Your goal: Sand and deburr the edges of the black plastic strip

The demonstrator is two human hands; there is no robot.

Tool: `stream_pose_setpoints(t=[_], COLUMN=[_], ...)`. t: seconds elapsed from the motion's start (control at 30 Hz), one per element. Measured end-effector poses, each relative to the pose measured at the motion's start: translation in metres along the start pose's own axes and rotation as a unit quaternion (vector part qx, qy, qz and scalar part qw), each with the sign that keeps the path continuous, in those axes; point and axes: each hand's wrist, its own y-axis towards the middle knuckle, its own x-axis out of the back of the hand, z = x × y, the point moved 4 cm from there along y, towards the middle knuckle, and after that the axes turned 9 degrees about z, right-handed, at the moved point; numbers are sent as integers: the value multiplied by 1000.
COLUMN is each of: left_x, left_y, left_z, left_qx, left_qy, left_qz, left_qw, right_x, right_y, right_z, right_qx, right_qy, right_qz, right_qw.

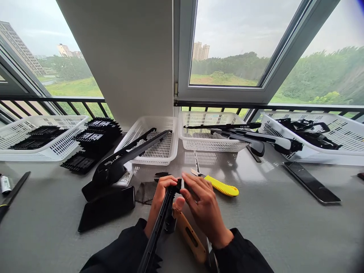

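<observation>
Both of my hands are at one end of a long, narrow black plastic part, which slants down toward me. My left hand is closed around that far end. Fingers bent, my right hand presses in from the other side, with a small whitish piece between its fingers and the black part. How that piece is joined to the part is hidden. Under my hands lies a tool with a tan handle. Just beyond my right hand is a yellow-handled utility knife.
White baskets line the back below the windows; several hold black parts. Left are stacked black ribbed parts, a long black trim piece, a dark phone-like slab and a black blade. Right lies a phone.
</observation>
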Motion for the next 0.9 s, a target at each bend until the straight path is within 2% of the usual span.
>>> stream_pose_setpoints(t=[0.1,0.23,0.43,0.63,0.83,0.9], left_x=[-2,-3,-4,3,3,5], left_y=[-2,-3,-4,-2,-1,1], left_z=[-1,1,-3,-7,-4,-5], left_qx=[5,1,-2,7,-22,-23], left_qy=[-4,-3,-3,1,2,7], left_qz=[15,26,38,29,0,-11], left_qw=[1000,1000,999,1000,1000,1000], right_x=[4,4,3,4,2,2], right_y=[0,1,0,1,0,0], right_z=[0,8,0,13,-3,2], right_qx=[-21,26,-25,38,-72,-61], right_qy=[48,110,85,107,75,79], right_qz=[-24,-2,-30,-6,-47,-46], right_qw=[998,994,996,994,993,994])
